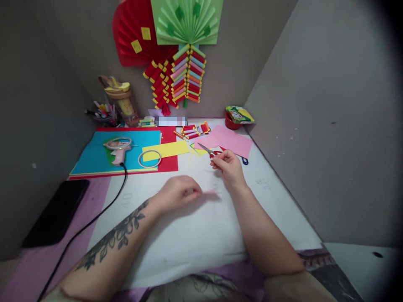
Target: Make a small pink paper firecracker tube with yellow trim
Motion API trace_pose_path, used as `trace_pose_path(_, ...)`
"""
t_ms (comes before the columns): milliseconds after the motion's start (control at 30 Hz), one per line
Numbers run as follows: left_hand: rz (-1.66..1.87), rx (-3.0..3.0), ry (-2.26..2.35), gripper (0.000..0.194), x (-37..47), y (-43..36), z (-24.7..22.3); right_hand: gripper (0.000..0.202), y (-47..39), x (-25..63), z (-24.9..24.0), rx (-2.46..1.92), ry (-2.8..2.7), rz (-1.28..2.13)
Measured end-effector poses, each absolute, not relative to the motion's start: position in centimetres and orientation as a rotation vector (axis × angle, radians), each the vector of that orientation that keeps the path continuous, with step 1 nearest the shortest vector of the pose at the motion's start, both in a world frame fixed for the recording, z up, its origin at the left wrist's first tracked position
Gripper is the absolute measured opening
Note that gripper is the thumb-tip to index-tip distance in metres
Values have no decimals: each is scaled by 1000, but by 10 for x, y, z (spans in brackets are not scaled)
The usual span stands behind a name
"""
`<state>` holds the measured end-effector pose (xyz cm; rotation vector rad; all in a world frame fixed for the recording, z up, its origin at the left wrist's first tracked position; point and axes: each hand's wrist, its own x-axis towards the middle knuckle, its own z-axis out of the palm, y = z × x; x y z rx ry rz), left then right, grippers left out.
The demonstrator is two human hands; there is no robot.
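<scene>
My left hand [184,191] is closed in a pinch over the white-covered tabletop. A small strip of pink paper [210,193] sticks out from its fingertips to the right, slightly blurred. Farther forward, my right hand [228,165] has its fingers closed at the red handles of a pair of scissors [208,150]. Their blades point away to the left. Beyond them lies a larger sheet of pink paper [236,141], with yellow scraps [203,152] beside it. A dark blue looped handle [244,161] shows just right of my right hand.
Rolled paper pieces [192,132] lie at the back. A yellow strip [170,149] and a tape ring [150,159] rest left, near blue sheets [91,155] carrying a corded glue gun [119,155]. A black phone-like slab [58,212] lies front left. A red pot [232,122] stands back right.
</scene>
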<state>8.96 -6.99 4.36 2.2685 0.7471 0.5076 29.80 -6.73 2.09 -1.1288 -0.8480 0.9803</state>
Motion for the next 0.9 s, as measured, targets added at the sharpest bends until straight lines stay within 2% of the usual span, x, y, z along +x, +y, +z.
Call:
trace_pose_path(67, 564, 2162, 681, 18, 87, -70, 46, 26, -67, 303, 23, -1125, -777, 953)
trace_pose_path(167, 761, 1904, 1188, 21, 83, -57, 38, 28, -67, 306, 24, -1076, -716, 979)
trace_pose_path(267, 687, 1838, 1420, 21, 81, -44, 23, 26, -69, 304, 25, -1040, -760, 1074)
trace_pose_path(500, 464, 2164, 1657, 17, 80, -46, 11, 25, -76, 288, 18, -1107, -928, 1264)
trace_pose_path(600, 509, 2259, 1598, 17, 79, -46, 10, 28, -76, 282, 13, -1163, -949, 1305)
trace_pose_path(733, 507, 2430, 1181, 20, 75, -44, 9, 47, -78, 275, 6, -1218, -998, 1334)
trace_pose_path(900, 438, 2392, 1056, 20, 72, -43, 10, 48, -83, 264, 3, -1290, -1022, 1359)
